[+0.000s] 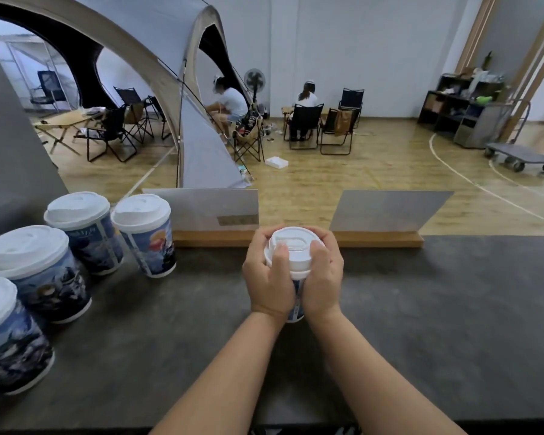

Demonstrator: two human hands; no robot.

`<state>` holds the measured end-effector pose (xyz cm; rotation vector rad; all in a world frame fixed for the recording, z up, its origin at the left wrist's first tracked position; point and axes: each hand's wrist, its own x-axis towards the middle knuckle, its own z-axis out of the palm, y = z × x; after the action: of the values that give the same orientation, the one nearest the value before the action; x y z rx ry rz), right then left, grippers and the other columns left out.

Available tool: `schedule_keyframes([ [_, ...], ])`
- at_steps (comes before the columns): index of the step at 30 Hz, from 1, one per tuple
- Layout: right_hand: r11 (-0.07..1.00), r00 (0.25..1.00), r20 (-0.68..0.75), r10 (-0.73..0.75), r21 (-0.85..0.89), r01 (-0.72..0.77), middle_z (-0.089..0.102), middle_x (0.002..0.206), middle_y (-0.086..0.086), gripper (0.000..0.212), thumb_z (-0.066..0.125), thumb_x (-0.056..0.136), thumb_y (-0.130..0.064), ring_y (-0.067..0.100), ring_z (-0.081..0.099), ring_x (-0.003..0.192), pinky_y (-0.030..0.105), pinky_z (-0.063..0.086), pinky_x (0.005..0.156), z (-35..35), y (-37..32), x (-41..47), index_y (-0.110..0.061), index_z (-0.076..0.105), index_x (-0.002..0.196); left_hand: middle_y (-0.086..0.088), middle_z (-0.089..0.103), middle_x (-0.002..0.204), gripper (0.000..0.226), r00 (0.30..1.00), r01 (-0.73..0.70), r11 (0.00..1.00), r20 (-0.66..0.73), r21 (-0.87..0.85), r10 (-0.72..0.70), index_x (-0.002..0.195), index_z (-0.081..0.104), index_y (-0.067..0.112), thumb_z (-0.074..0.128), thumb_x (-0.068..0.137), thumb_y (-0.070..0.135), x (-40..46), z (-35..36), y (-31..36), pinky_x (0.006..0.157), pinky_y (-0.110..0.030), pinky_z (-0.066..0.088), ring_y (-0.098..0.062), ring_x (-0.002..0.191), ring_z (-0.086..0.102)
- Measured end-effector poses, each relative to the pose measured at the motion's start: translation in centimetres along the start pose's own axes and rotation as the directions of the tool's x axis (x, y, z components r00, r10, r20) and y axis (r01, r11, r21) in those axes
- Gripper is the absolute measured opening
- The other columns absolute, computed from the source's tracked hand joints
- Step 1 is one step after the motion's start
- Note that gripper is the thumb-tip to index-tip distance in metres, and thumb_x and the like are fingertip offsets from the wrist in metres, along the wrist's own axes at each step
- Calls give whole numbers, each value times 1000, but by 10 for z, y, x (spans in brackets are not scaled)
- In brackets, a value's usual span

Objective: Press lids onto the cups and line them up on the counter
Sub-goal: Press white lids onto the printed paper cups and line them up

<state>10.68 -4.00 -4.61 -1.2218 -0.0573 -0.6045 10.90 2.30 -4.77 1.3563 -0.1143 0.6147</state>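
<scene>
Cup in hand: your blue-printed paper cup stands on the dark grey stone-look bench, at 12 o'clock from you, its white plastic lid on top.
Left hand: your left hand grasps the cup's side, thumb on the lid.
Right hand: your right hand wraps the other side, thumb on the lid rim.
Lidded cups: four blue-printed cups with white lids stand at 9 to 10 o'clock, close together, well apart from yours.
Behind: two grey upright panels in a wooden base at 12 o'clock.
</scene>
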Motion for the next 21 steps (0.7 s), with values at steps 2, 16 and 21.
schedule_keyframes([
  [2,1000,1000,-12,-11,8,12,68,84,3,32,49,74,-41,20,66,76,31,52,58,0,3,1,-17,64,90,-5,70,90,32,1000,-9,1000,10,-28,9,95,66,17,50,77,38,0,1,-3,68,-42,56,-27,83,67],
  [16,992,999,-21,26,-119,-29,68,79,6,32,45,83,-34,17,65,74,25,51,60,-6,-2,5,-6,61,87,-9,66,106,50,938,119,991,322,60,-132,117,55,27,53,73,51,17,-18,7,76,-42,56,-28,96,67],
  [21,953,999,19,26,-301,-19,65,74,3,19,53,95,-14,15,60,70,31,48,64,-25,-14,16,-8,61,79,7,63,111,34,904,57,959,394,277,-167,113,52,35,64,83,46,34,-39,20,82,-24,50,-2,100,61],
])
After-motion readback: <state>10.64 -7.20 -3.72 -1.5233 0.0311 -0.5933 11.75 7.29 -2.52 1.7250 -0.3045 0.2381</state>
